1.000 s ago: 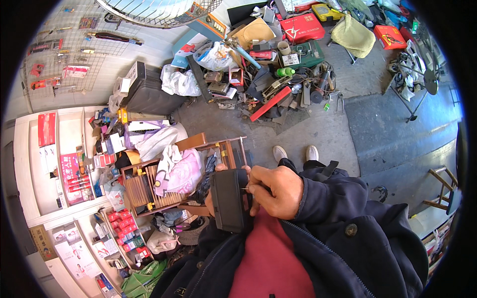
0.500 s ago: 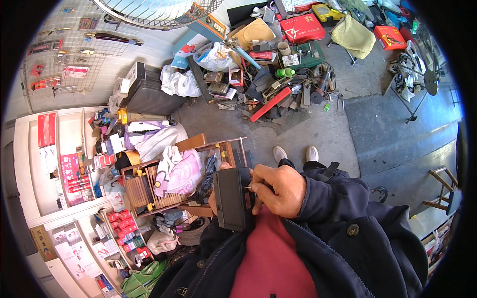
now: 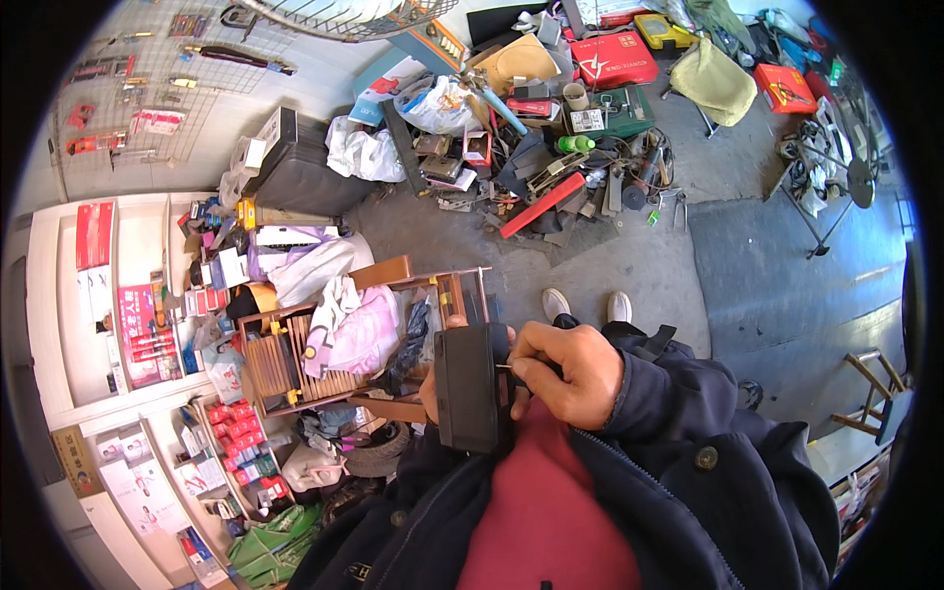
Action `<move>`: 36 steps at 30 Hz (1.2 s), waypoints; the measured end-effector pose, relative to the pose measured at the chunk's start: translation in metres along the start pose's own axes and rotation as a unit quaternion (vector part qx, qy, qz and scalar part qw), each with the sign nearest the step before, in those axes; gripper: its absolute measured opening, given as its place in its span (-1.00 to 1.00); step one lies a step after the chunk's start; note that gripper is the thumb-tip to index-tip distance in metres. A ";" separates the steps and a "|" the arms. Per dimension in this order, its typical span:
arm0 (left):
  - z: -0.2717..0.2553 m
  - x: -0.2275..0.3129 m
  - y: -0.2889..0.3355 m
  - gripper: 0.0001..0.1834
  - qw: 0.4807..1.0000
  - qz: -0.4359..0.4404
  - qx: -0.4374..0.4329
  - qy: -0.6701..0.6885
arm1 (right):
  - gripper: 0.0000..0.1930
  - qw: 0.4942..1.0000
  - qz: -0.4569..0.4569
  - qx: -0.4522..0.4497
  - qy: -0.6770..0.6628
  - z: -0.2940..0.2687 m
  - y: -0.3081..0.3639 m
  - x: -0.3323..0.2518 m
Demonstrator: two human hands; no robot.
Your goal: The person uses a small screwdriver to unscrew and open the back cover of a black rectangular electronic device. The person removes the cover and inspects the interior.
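Observation:
A black rectangular box-shaped device (image 3: pixel 466 388) stands on end in front of my chest. My left hand (image 3: pixel 429 396) is closed around it from the left; most of that hand is hidden, with only some finger parts showing at the top and left edge. On the device's right side, my right hand (image 3: pixel 568 369) pinches a thin, pale metal-like rod (image 3: pixel 504 366) between thumb and forefinger. Its tip meets or nearly meets the device; contact is hard to tell, and the rod is too small to name.
Left of the device lies a wooden slatted chair (image 3: pixel 280 369) with a pink and white cloth (image 3: pixel 359 329) on it. White shelves (image 3: pixel 69 364) with small boxes line the left. Ahead, tools and scrap surround a red bar (image 3: pixel 543 205). A wooden stool (image 3: pixel 870 398) stands at right.
The device and both hands have shifted slightly to the right in the view. The device shows its broad face a little more, and my right hand keeps its pinch beside it.

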State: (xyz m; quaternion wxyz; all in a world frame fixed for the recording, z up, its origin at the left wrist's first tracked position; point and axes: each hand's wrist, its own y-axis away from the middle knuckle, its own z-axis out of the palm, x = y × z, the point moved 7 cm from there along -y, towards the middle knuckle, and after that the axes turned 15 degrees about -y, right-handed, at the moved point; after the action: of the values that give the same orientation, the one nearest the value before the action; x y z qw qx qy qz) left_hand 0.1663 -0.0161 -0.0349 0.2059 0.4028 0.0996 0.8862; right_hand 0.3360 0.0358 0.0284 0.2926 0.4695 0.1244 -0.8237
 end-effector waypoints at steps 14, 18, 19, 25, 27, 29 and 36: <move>0.018 0.013 0.012 -0.51 0.997 -0.014 0.038 0.061 | -0.92 0.991 -0.041 0.022 0.127 0.003 0.012 -0.009; 0.015 0.018 0.016 -0.52 0.998 -0.012 0.036 0.052 | -0.94 0.980 -0.017 0.016 0.197 0.004 0.010 -0.003; 0.017 0.018 0.016 -0.51 0.998 -0.012 0.019 0.055 | -0.94 0.979 -0.047 0.014 0.197 0.005 0.011 -0.007; 0.013 0.028 0.018 -0.49 0.995 0.026 0.069 -0.069 | -0.94 0.951 -0.064 0.013 0.301 0.012 0.012 -0.014; 0.014 0.029 0.018 -0.49 0.991 0.033 0.082 -0.105 | -0.95 0.937 -0.072 0.010 0.341 0.015 0.012 -0.015; 0.014 0.030 0.019 -0.50 0.988 0.041 0.089 -0.121 | -0.94 0.934 -0.068 0.006 0.351 0.016 0.013 -0.013; 0.008 0.023 0.016 -0.54 0.987 0.021 0.080 -0.136 | -0.91 0.991 0.030 0.022 0.129 0.010 0.009 0.016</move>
State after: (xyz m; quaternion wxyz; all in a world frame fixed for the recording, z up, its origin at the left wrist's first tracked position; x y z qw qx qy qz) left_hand 0.1544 -0.0205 -0.0085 0.1664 0.5366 0.1331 0.8165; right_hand 0.3280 0.0184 0.0210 0.2882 0.5819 0.1287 -0.7495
